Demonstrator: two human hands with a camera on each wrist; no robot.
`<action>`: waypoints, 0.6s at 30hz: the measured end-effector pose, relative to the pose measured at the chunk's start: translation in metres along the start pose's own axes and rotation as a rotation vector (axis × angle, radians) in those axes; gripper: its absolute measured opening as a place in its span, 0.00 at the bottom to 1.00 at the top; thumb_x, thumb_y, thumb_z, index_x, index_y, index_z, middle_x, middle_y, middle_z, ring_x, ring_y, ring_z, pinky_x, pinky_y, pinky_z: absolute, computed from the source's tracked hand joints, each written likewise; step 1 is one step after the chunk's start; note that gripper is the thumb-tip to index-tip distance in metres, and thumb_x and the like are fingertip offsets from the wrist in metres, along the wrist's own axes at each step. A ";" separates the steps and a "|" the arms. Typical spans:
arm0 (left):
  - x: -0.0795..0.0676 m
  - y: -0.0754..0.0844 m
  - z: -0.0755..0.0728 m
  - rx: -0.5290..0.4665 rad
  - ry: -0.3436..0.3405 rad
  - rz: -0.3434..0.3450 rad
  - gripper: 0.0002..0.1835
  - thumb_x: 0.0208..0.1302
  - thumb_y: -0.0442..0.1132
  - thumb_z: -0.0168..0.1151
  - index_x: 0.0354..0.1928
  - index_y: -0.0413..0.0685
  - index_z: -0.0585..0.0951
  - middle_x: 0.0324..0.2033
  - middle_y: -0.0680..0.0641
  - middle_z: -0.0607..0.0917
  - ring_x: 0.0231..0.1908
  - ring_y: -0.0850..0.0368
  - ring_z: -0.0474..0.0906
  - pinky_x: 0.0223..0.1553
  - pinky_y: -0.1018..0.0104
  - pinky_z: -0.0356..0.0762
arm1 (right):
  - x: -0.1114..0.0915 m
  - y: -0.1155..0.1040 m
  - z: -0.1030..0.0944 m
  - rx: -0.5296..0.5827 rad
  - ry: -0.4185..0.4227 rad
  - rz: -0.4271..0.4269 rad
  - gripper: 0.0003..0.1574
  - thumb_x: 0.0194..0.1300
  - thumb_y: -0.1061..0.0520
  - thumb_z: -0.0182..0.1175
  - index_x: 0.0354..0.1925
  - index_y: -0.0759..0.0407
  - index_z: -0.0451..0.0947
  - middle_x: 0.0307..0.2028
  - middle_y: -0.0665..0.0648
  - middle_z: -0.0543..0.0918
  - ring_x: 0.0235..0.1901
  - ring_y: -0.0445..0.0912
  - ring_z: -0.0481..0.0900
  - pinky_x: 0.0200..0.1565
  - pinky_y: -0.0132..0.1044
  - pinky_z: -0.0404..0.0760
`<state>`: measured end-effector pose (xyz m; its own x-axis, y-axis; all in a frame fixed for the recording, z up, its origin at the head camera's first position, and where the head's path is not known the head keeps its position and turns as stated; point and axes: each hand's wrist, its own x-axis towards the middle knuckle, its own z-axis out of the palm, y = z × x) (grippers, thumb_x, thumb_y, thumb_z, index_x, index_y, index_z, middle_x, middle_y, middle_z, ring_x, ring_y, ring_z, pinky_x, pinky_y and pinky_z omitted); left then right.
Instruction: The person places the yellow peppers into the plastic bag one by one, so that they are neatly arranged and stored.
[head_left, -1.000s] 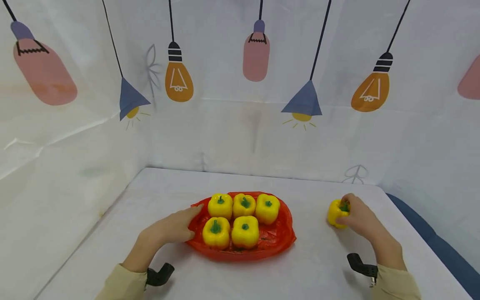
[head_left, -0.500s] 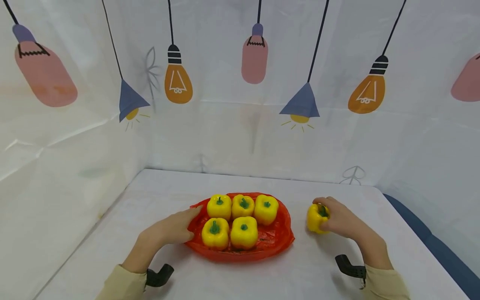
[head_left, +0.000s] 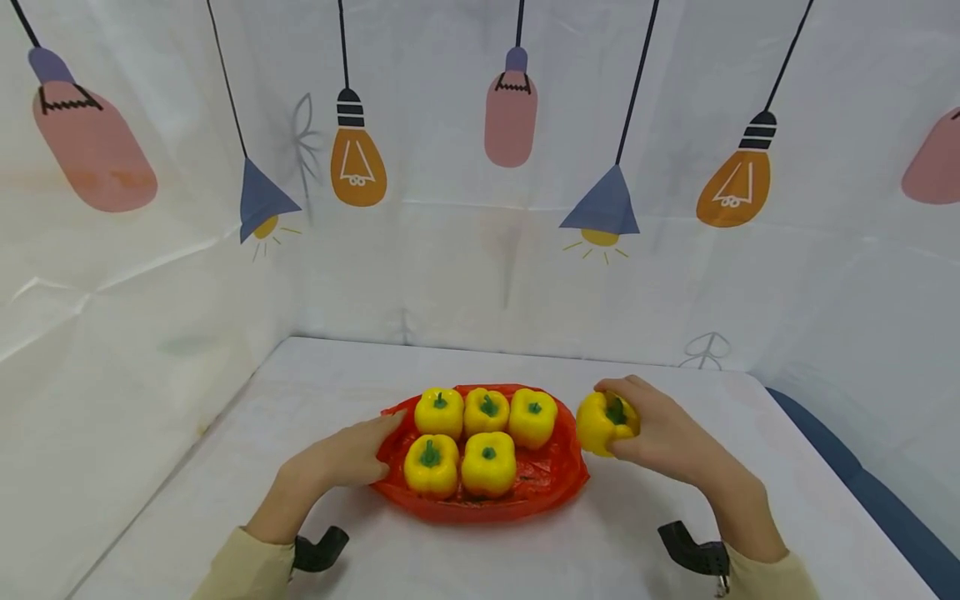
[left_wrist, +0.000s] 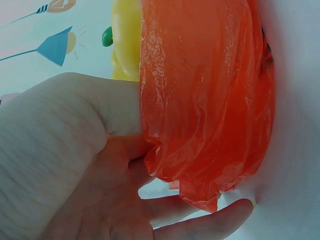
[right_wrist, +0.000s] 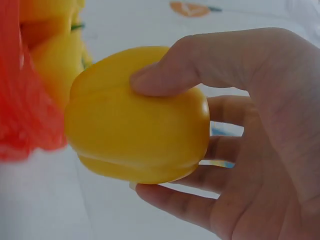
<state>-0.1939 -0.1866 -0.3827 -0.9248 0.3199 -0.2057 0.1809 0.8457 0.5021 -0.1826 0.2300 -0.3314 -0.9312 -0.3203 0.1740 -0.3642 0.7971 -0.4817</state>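
Note:
A shallow oval tray or basket wrapped in red plastic (head_left: pixel 517 507) sits on the white table, with several yellow bell peppers (head_left: pixel 489 465) standing in it, green stems up. My left hand (head_left: pixel 352 454) holds its left edge; in the left wrist view the thumb goes over the rim, while the fingers (left_wrist: pixel 200 225) lie on the outer side, partly hidden by the plastic. Raised just beside the tray's right edge is another yellow bell pepper (right_wrist: pixel 135 120). My right hand (head_left: pixel 667 429) grips it between thumb and fingers, its stem tilted toward the palm.
The white tabletop (head_left: pixel 337 367) stretches around the tray. White sheets printed with lamps (head_left: pixel 600 208) hang behind and at the left. Something dark blue (head_left: pixel 817 442) stands past the table's right edge. Each wrist wears a black camera mount (head_left: pixel 321 550).
My right hand has carried the yellow bell pepper leftward from the right of the table and lifted it up beside the tray. My left hand has stayed on the tray's edge.

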 end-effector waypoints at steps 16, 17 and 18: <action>0.000 0.002 -0.002 -0.003 -0.005 -0.007 0.41 0.57 0.33 0.62 0.75 0.45 0.62 0.71 0.44 0.70 0.72 0.42 0.63 0.71 0.38 0.62 | 0.007 -0.047 0.060 -0.072 -0.199 0.002 0.43 0.45 0.57 0.66 0.64 0.53 0.69 0.61 0.53 0.76 0.48 0.45 0.76 0.56 0.52 0.82; -0.001 0.001 -0.001 -0.005 -0.006 -0.010 0.41 0.57 0.33 0.63 0.75 0.45 0.63 0.71 0.44 0.70 0.72 0.42 0.63 0.71 0.37 0.62 | 0.008 -0.046 0.063 -0.083 -0.202 0.002 0.44 0.45 0.57 0.66 0.64 0.54 0.69 0.59 0.53 0.76 0.46 0.45 0.76 0.55 0.51 0.82; -0.001 0.001 -0.001 -0.005 -0.007 -0.012 0.41 0.57 0.33 0.63 0.75 0.45 0.63 0.71 0.44 0.70 0.72 0.41 0.63 0.70 0.37 0.62 | 0.008 -0.046 0.066 -0.093 -0.207 0.001 0.44 0.45 0.57 0.66 0.64 0.55 0.70 0.58 0.53 0.76 0.45 0.45 0.76 0.55 0.51 0.82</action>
<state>-0.1929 -0.1865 -0.3809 -0.9246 0.3127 -0.2174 0.1681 0.8473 0.5038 -0.1721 0.1571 -0.3645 -0.9120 -0.4101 -0.0105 -0.3723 0.8382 -0.3986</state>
